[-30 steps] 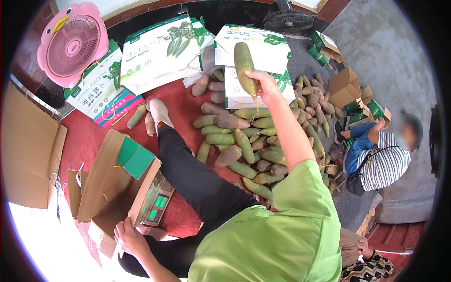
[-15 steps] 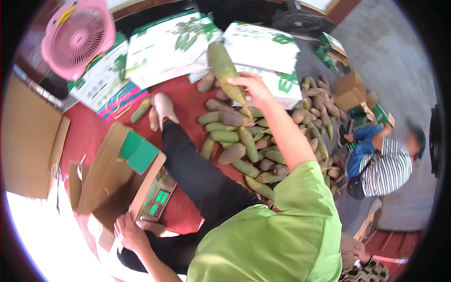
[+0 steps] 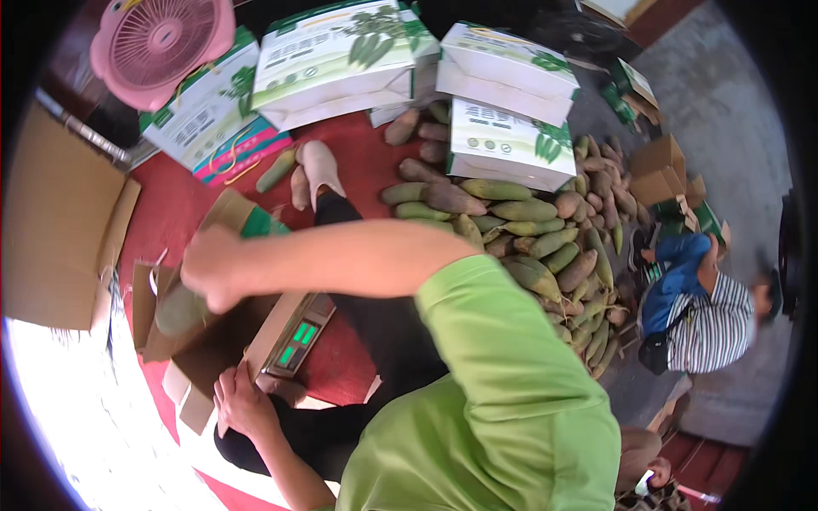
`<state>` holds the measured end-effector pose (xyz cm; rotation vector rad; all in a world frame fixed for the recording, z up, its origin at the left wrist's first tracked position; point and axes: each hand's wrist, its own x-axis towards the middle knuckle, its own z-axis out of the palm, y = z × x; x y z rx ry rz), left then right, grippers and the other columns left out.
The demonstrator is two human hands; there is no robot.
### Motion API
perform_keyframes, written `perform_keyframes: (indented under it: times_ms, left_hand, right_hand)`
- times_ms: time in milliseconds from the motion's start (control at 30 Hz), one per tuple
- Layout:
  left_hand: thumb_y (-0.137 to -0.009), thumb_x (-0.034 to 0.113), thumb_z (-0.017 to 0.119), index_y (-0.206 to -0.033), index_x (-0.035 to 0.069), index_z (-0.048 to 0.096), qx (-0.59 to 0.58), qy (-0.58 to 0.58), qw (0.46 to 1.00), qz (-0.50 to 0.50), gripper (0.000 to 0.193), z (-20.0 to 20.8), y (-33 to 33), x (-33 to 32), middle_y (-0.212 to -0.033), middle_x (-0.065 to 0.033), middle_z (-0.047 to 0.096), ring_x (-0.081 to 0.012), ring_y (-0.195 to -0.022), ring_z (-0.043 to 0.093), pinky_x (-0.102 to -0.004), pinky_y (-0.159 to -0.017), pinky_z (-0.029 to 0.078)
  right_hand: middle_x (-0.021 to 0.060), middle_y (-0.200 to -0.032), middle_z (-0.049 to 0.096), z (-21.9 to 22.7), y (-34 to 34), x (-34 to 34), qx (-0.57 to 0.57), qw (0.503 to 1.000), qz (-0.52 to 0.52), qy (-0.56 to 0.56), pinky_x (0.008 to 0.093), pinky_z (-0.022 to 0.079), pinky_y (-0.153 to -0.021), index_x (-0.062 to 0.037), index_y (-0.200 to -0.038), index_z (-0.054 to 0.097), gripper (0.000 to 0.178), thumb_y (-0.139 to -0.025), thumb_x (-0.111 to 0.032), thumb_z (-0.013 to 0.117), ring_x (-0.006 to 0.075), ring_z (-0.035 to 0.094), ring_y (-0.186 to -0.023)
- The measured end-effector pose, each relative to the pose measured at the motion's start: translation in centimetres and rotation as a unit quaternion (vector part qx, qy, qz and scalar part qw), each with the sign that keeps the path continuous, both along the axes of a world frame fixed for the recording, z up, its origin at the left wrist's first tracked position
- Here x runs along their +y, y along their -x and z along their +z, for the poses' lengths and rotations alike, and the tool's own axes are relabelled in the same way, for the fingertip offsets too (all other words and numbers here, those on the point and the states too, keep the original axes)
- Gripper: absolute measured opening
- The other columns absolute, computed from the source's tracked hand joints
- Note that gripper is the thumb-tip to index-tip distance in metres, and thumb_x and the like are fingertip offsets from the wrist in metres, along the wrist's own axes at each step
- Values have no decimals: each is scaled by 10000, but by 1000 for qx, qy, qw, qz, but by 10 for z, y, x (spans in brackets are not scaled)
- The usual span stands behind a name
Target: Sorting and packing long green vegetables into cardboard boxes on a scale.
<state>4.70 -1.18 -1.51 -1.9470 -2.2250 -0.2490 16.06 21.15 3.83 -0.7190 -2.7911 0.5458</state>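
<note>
My right hand (image 3: 213, 266), blurred by motion, reaches across to the open cardboard box (image 3: 223, 341). It is closed on a green radish (image 3: 181, 310), which hangs at the box's opening, partly hidden by the hand. On the near side of the box, my left hand (image 3: 244, 402) grips the edge of its cardboard flap, fingers bent over it. Against the box is a scale (image 3: 298, 342) with a lit green display. To the right, a large heap of green radishes (image 3: 530, 228) lies on the red floor covering, some of them brownish with soil.
White-and-green gift boxes (image 3: 336, 64) stand along the back. A pink fan (image 3: 162, 43) is at the far left, above a large cardboard sheet (image 3: 60, 221). Two radishes (image 3: 277, 170) lie by my foot. A person in a striped shirt (image 3: 709, 328) crouches at the right.
My right arm has swung left from above the heap to the box, carrying the green radish. The left hand stays on the box flap. The whole view has shifted slightly.
</note>
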Motion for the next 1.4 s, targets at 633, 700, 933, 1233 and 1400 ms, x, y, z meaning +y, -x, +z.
perform_keyframes:
  times_ms: [633,700,933,1233,1400]
  left_hand:
    - [-782,69,593,-995,31,682,-5,-8,999,-33,234,-8,6,11,-915,-110,593,-314,-905,575,-438,-801,449]
    - [-780,59,592,-985,32,684,-7,-23,999,-40,226,-4,2,8,-901,-111,591,-318,-888,574,-441,-779,450]
    - [-780,79,693,-973,148,751,88,-32,992,-80,213,15,-23,20,-903,-87,668,-251,-809,632,-372,-707,548]
    - [-832,41,646,-979,38,722,41,-68,987,-143,165,27,-34,22,-823,-130,633,-330,-737,599,-423,-674,506]
    - [-827,31,644,-991,39,723,26,-57,991,-122,183,25,-33,22,-795,-132,619,-328,-722,589,-419,-663,492]
  right_hand:
    - [138,-1077,630,-97,-510,69,438,523,-729,50,324,501,-750,22,-1221,554,642,-742,-336,788,196,604,-921]
    - [168,-1162,574,-103,-538,60,465,468,-749,69,351,494,-776,19,-1301,468,758,-734,-369,789,229,577,-998]
    - [262,-1337,413,-111,-609,50,413,367,-833,4,432,406,-1012,-8,-1358,413,914,-669,-468,798,369,452,-1228]
    - [222,-1418,348,-92,-634,69,417,367,-830,45,468,362,-1064,-78,-1422,363,1013,-636,-562,782,402,394,-1278]
    - [219,-1421,344,-90,-636,81,430,355,-828,55,469,357,-1069,-90,-1434,351,1026,-639,-583,772,404,387,-1285]
